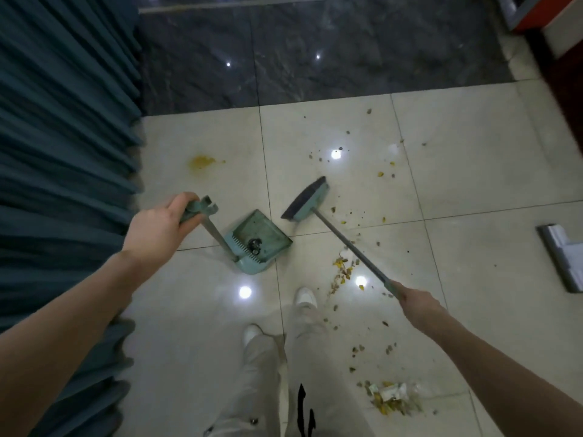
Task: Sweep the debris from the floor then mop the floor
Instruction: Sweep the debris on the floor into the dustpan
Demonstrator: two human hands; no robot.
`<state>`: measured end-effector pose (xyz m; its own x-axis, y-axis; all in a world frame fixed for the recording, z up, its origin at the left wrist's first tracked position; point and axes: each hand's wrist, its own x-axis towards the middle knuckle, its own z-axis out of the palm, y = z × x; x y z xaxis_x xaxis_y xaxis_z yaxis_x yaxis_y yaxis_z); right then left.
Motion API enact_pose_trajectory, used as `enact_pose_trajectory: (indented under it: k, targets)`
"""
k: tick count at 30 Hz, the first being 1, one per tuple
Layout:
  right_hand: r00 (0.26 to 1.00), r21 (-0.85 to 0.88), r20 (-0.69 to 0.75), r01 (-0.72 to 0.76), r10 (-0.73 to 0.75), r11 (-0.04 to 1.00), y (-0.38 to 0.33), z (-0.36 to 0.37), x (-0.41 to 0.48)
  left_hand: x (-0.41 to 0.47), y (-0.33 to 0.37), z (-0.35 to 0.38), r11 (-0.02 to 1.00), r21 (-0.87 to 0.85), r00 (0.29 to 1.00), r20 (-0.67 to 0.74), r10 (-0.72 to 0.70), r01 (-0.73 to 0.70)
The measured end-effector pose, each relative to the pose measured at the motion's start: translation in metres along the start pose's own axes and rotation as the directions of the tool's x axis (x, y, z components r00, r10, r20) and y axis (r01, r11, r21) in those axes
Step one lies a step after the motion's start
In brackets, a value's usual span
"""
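My left hand [164, 223] grips the top of a green long-handled dustpan [260, 239], which rests on the pale tiled floor in front of my feet with a small dark clump inside. My right hand [418, 305] holds the grey handle of a green broom [307, 200]. Its dark bristles sit on the floor just right of the dustpan's open edge. Brown and yellow debris [342, 271] lies scattered to the right of the broom handle, and a denser pile with paper scraps [392, 397] lies at the lower right. A yellow stain [202, 160] marks the tile at the left.
A teal curtain [66, 137] hangs along the whole left side. Dark glossy marble flooring [315, 52] begins beyond the pale tiles. A grey flat mop head [563, 257] lies at the right edge. My white shoes [304, 296] and light trousers are at the bottom centre.
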<state>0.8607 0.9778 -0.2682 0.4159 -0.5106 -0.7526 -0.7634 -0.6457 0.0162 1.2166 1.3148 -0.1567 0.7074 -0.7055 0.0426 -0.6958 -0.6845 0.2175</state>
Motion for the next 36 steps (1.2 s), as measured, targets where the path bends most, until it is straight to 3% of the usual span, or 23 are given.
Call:
enact_pose_trajectory:
  k: [4,9,16,30,36]
  targets:
    - [0.998,0.068,0.003,-0.070,0.070,0.995,0.049,0.038,-0.069,-0.014,-0.011,-0.007,0.997,0.010,0.996,-0.028,0.083,-0.083]
    - [0.983,0.101,0.025,-0.182,0.180,0.978,0.054,0.052,-0.126,-0.030,-0.030,-0.015,0.996,0.001,0.995,-0.052,0.088,-0.088]
    - [0.980,0.260,-0.177,-0.039,0.087,0.965,-0.005,-0.012,-0.135,-0.034,-0.048,-0.025,0.998,-0.026,0.997,-0.048,0.057,-0.058]
    - [0.961,0.484,-0.259,0.213,-0.094,0.848,-0.182,-0.220,0.106,0.107,-0.038,-0.013,0.996,-0.035,0.996,-0.025,0.085,-0.086]
    - [0.973,0.538,-0.224,0.168,-0.051,0.826,-0.213,-0.279,0.219,0.187,-0.024,0.007,0.998,-0.022,0.999,0.007,0.053,-0.053]
